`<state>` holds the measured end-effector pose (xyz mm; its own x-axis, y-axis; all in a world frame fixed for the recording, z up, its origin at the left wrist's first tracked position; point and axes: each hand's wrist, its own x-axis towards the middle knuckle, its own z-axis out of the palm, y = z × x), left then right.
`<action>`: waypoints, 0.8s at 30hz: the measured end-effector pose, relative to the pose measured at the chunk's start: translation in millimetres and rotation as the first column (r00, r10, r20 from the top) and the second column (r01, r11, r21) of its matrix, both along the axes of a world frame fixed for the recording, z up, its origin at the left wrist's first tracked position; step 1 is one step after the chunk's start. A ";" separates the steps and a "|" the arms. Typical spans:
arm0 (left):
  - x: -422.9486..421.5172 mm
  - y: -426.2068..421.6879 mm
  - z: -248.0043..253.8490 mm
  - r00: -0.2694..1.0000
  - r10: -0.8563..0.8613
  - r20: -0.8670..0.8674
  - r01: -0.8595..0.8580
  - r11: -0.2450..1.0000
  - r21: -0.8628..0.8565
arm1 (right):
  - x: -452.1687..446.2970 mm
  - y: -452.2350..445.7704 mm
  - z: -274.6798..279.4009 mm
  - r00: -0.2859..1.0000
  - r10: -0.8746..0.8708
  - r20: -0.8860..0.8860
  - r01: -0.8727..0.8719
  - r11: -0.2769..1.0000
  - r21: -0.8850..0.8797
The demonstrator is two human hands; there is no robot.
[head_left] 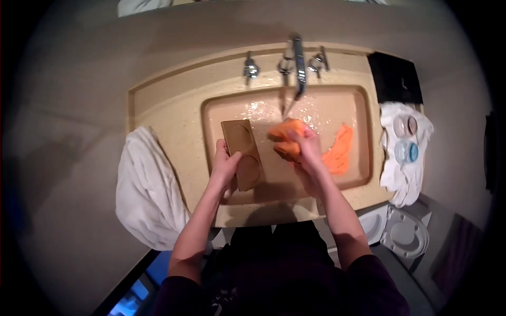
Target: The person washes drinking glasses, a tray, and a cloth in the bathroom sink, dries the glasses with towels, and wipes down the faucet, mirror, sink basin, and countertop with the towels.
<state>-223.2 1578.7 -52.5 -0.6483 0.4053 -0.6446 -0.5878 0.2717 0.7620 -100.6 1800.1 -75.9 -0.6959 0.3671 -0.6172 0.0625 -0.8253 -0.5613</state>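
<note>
My left hand (225, 164) grips the lower left edge of a brown rectangular holder (241, 142) with two round recesses, held tilted over the left part of the sink (366, 126). Bunched in my right hand (305, 146) is an orange cloth (287, 138), just below the faucet (299, 66), where a thin stream of water comes down. A second orange cloth (340, 150) lies in the sink to the right of my right hand. A gap separates the holder from the cloth I hold.
Faucet handles (251, 68) stand behind the sink. A white towel (147, 189) hangs over the counter's left side. At the right are a black box (395, 79) and a white cloth (403, 184) bearing two small jars (407, 151). A toilet (406, 234) is at lower right.
</note>
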 end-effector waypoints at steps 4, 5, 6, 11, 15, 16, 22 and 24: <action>13.3 42.8 1.3 0.988 -0.153 -0.004 0.153 0.988 0.013 | 4.8 -29.8 -9.3 0.955 0.287 0.070 -0.156 0.291 0.944; 16.3 53.9 15.6 0.981 -0.194 -0.001 0.194 0.981 -0.014 | 5.2 -36.5 -2.7 0.928 0.360 0.101 -0.179 0.191 0.965; 19.4 63.2 26.7 0.973 -0.232 0.001 0.232 0.972 -0.043 | 6.8 -41.3 4.7 0.893 0.429 0.138 -0.193 0.089 0.977; 12.3 66.8 32.1 0.939 -0.339 0.061 0.344 0.932 -0.112 | 1.5 -23.4 14.8 0.933 0.299 0.199 -0.203 -0.018 0.979; 19.5 82.2 45.6 0.961 -0.276 0.012 0.276 0.959 -0.059 | 2.2 -19.2 26.0 0.918 0.191 0.347 -0.335 -0.092 0.938; 22.3 80.0 42.7 0.959 -0.282 0.016 0.283 0.957 -0.067 | 7.6 -21.1 29.3 0.919 0.188 0.347 -0.338 -0.082 0.938; 22.8 94.1 39.2 0.982 0.013 -0.187 0.004 0.996 0.091 | 45.5 -27.1 13.7 0.965 0.252 0.071 -0.139 0.260 0.956; 11.2 95.1 39.0 0.999 -0.004 -0.043 0.009 0.993 0.114 | 49.5 -31.9 9.0 0.977 0.210 0.040 -0.134 0.458 0.879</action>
